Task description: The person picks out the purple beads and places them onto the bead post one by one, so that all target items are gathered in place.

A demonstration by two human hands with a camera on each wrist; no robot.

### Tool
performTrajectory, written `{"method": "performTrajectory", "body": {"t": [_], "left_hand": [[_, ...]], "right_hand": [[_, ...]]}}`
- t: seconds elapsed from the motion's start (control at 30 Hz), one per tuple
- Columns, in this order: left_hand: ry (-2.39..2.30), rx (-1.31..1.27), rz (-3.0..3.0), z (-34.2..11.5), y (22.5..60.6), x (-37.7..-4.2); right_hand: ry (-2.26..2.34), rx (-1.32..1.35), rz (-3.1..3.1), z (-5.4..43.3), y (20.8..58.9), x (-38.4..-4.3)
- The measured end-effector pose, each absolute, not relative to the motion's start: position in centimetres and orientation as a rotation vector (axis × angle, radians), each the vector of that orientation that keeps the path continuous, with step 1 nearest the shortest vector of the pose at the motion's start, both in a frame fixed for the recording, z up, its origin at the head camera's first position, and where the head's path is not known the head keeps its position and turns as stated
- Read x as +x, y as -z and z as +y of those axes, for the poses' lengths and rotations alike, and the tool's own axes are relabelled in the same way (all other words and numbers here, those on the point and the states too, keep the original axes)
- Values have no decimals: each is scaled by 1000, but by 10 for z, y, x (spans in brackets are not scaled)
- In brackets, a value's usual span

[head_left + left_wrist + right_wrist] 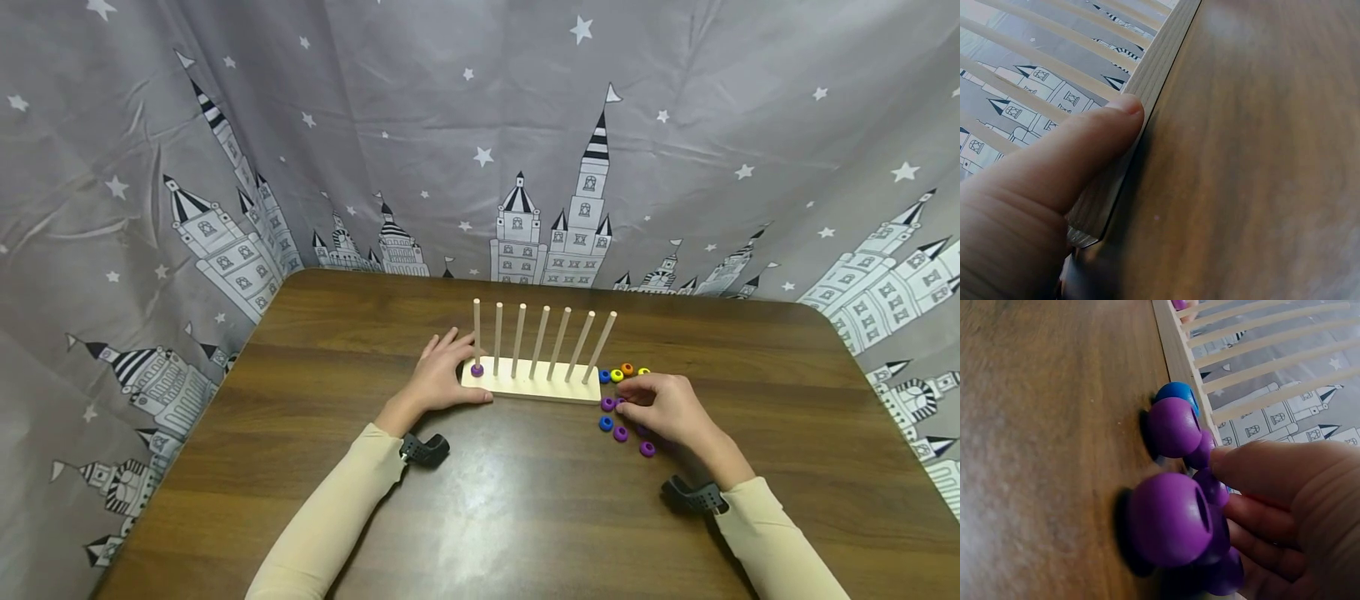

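Observation:
A pale wooden base (536, 387) with a row of several upright pegs (519, 342) stands on the table. One purple bead (477, 371) sits at the bottom of the leftmost peg. My left hand (442, 375) holds the left end of the base, its thumb (1107, 128) along the front edge and the fingers behind. To the right of the base, my right hand (667, 408) pinches a purple bead (1211, 487) between thumb and fingertips, low among the loose beads. Nearby lie other purple beads (1169, 519) and a blue bead (606, 423); my right hand covers some of them.
Behind my right hand lie a blue bead (604, 377), yellow beads (617, 375) and an orange bead (627, 368). The brown wooden table (465, 517) reaches back to a grey curtain (420, 125) printed with castles and stars.

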State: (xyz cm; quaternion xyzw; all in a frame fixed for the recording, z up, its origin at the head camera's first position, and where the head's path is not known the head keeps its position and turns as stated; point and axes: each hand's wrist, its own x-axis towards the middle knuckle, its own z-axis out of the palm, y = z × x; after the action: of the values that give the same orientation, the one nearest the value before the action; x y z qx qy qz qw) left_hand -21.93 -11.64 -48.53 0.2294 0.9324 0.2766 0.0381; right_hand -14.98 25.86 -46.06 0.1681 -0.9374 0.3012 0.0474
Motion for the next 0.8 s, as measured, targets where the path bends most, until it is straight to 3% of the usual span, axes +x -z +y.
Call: {"method": "performTrajectory", "body": {"t": [0.8], "left_hand": [[-850,709,2858,-117,483,-218]], "right_hand": [[-713,565,-2817,262,466,-146]]}}
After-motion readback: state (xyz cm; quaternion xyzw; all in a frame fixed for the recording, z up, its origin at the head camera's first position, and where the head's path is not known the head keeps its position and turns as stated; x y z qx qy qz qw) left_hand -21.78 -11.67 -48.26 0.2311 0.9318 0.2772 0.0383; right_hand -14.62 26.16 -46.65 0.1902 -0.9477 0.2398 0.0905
